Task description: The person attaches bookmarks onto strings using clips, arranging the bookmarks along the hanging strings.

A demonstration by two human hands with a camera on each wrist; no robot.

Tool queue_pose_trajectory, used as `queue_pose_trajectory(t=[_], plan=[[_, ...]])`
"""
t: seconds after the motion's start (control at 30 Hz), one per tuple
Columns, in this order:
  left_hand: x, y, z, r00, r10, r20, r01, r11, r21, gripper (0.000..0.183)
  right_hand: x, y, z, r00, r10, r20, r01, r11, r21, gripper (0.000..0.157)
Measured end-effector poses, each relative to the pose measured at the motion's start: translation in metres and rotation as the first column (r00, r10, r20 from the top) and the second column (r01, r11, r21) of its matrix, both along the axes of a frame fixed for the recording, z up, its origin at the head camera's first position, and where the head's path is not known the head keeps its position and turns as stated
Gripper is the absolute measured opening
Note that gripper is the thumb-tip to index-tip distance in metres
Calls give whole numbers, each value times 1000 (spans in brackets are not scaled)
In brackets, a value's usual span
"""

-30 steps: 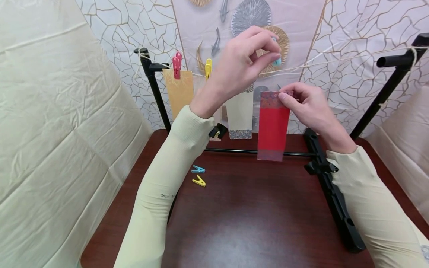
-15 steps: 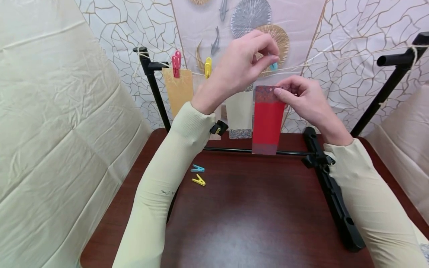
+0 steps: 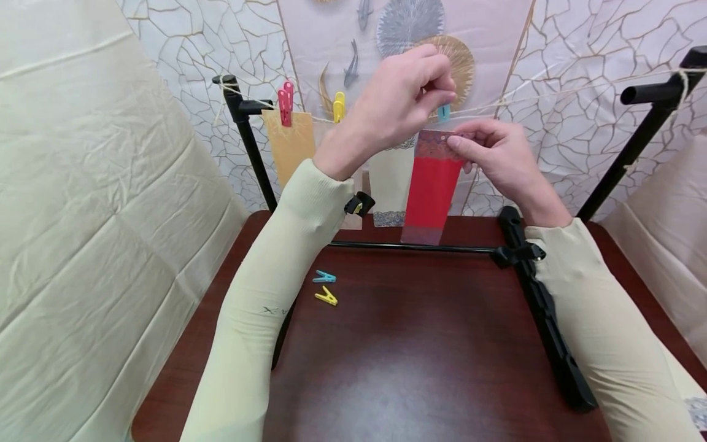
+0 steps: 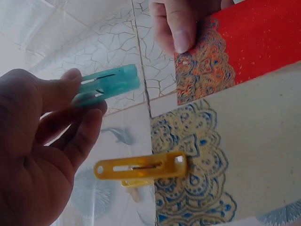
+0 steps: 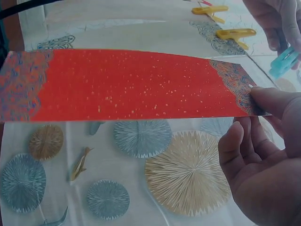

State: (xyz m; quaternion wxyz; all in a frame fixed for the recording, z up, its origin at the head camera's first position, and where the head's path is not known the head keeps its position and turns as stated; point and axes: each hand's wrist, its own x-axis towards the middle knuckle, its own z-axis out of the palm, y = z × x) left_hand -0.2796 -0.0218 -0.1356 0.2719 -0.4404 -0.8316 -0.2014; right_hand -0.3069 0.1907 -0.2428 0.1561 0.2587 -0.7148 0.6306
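Pinching a light-blue clothespin (image 3: pixel 444 113) between thumb and fingers of the left hand (image 3: pixel 405 92), near the twine (image 3: pixel 684 89) and apart from the red card (image 3: pixel 433 187). Gripping the red card by its patterned upper right corner with the right hand (image 3: pixel 502 153), thumb on the near face. Holding both hands near each other, but not touching. Tilting the red card, lower end toward the left, top edge just below the twine; overlapping the right edge of a cream card (image 3: pixel 390 184) in the head view, with contact impossible to tell. Visible on the cream card's lacy upper edge, from the left wrist: an amber clothespin (image 4: pixel 141 167). Showing farther left along the twine: a gold card (image 3: pixel 289 147) under a pink clothespin (image 3: pixel 285 105), then a pale pink card (image 3: pixel 353 223), partly hidden by the left arm, under a yellow clothespin (image 3: pixel 339 107). Standing at the twine's ends: a black left post (image 3: pixel 254 150) and a black right post (image 3: pixel 621 162). Lying on the dark brown counter (image 3: pixel 409 344), left of the middle: a loose blue clothespin (image 3: pixel 324 277) and, just nearer, a loose yellow clothespin (image 3: pixel 326 296).
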Motion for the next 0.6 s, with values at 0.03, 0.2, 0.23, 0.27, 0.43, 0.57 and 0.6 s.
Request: queue_pose_trajectory(t=[0.03,0.2,0.23,0.27,0.43,0.57,0.6], plan=[[1,0,1,1000,6,-9,-6,1000,-11,17,0,-1,1,1000,8,-1,-8,1000,-6,15],[1,1,3,999,36,-22,-37,998,-41,17,2,-4,6,997,71,-2,-71,995,-70,16],[0,1,4,999,40,-18,-41,998,-43,16,2,-4,6,997,80,-4,-80,994,-76,16],[-1,1,4,999,43,-13,-44,998,-45,16,2,-4,6,996,84,-7,-84,993,-78,16],[-4,4,4,998,54,8,-54,998,-40,15,1,-2,7,997,72,-15,-72,997,-42,17],[-4,7,5,998,67,15,-67,996,-56,14,0,-1,6,998,57,-20,-57,998,-10,18],[-5,9,5,997,73,17,-72,995,-64,14,0,-1,6,998,55,-23,-55,998,-7,18]])
